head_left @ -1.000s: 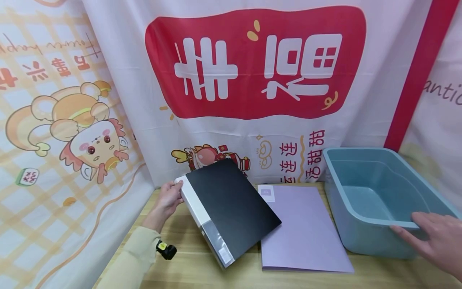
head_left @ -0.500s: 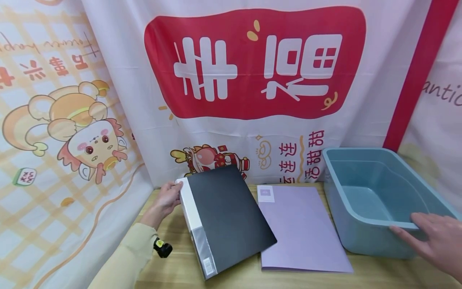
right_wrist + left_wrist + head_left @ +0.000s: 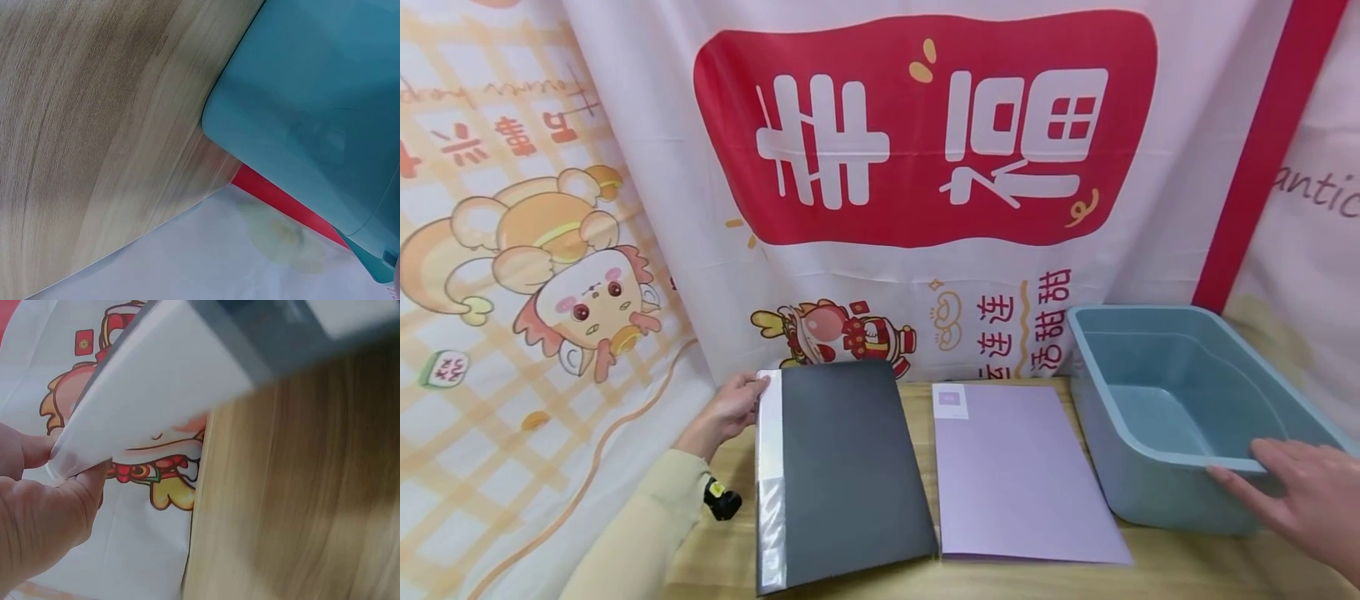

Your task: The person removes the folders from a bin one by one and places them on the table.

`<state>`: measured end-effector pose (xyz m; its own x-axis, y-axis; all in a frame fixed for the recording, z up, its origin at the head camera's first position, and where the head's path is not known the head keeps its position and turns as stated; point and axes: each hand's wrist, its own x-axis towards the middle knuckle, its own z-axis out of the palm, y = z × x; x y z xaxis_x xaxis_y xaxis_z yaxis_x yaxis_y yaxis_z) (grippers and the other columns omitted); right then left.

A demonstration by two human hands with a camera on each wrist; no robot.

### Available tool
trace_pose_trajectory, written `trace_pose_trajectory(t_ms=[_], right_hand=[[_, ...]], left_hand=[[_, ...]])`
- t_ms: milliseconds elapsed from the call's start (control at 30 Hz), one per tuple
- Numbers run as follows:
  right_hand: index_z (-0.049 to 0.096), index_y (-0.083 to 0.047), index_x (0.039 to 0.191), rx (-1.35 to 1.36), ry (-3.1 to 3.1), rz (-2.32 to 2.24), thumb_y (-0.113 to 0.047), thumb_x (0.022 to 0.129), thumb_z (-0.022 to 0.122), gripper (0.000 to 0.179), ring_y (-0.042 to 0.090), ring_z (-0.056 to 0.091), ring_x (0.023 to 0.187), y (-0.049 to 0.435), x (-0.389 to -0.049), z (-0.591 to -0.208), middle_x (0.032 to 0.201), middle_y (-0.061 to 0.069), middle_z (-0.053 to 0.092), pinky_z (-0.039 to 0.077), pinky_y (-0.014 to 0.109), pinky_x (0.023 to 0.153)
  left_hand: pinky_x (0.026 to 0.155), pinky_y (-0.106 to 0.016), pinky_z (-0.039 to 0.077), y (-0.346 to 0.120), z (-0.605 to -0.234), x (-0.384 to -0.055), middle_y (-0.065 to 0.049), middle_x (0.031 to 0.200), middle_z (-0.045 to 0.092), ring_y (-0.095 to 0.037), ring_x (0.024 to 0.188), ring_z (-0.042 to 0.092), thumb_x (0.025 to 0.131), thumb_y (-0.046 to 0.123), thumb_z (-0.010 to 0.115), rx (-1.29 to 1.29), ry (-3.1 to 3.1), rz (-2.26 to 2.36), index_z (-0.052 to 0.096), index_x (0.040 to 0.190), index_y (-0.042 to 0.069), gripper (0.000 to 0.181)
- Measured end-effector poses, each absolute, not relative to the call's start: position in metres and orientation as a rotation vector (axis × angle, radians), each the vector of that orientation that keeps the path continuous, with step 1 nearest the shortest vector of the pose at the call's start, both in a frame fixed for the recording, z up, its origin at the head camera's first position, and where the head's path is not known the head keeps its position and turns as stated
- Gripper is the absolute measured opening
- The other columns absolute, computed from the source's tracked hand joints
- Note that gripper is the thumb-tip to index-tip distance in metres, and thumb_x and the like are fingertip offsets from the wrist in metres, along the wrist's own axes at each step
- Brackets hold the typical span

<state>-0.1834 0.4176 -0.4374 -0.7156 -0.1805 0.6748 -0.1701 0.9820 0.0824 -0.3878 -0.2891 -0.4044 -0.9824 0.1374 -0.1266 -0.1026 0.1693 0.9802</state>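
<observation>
My left hand (image 3: 736, 408) pinches the upper left corner of a black folder (image 3: 850, 475) with a white and clear spine strip. In the left wrist view, thumb and fingers close on the end of its white spine (image 3: 144, 381), and the folder is tilted up from the wooden table. At the right, my right hand (image 3: 1311, 492) holds the near rim of a blue-grey plastic bin (image 3: 1120, 417), thumb outside and fingers over the edge. The right wrist view shows mostly the outside wall of the bin (image 3: 300, 119). Between folder and bin lies a lilac folder (image 3: 1022, 475) with a white label.
The wooden table (image 3: 1000, 579) ends at a printed cloth (image 3: 925, 275) hanging close behind the things. Another patterned cloth (image 3: 550, 350) hangs along the left side. A small black device (image 3: 722, 500) sits on the left wrist.
The black folder has turned from a slant to nearly straight and come down beside the lilac folder. My left hand moved slightly left with it. The right hand stays on the bin.
</observation>
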Motion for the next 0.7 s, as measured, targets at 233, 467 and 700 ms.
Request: trace_pose_trajectory(t_ms=[233, 467, 700], right_hand=[[0.043, -0.016, 0.069, 0.264, -2.348, -0.019, -0.067, 0.084, 0.069, 0.059, 0.013, 0.03, 0.052, 0.417, -0.186, -0.436, 0.058, -0.007, 0.03, 0.024, 0.028, 0.05], [0.042, -0.017, 0.069, 0.261, -2.339, -0.02, -0.068, 0.085, 0.068, 0.06, 0.012, 0.029, 0.052, 0.417, -0.185, -0.435, 0.058, -0.007, 0.029, 0.022, 0.027, 0.051], [0.044, -0.016, 0.07, 0.248, -2.357, -0.027, -0.067, 0.084, 0.069, 0.059, 0.013, 0.031, 0.052, 0.417, -0.183, -0.438, 0.058, -0.007, 0.03, 0.025, 0.028, 0.05]], left_hand=[[0.064, -0.029, 0.058, -0.288, -0.398, -0.391, -0.006, 0.092, 0.064, -0.012, 0.077, 0.065, 0.112, 0.02, 0.036, 0.034, 2.287, 1.88, 0.035, 0.133, -0.01, 0.036], [0.054, -0.023, 0.051, -0.273, -0.399, -0.398, -0.004, 0.086, 0.064, -0.008, 0.064, 0.06, 0.111, 0.02, 0.041, 0.014, 2.343, 1.822, 0.035, 0.14, -0.009, 0.041], [0.068, -0.029, 0.06, -0.256, -0.405, -0.408, -0.014, 0.106, 0.066, -0.013, 0.08, 0.067, 0.11, 0.019, 0.043, 0.003, 2.383, 1.759, 0.029, 0.15, -0.008, 0.05]])
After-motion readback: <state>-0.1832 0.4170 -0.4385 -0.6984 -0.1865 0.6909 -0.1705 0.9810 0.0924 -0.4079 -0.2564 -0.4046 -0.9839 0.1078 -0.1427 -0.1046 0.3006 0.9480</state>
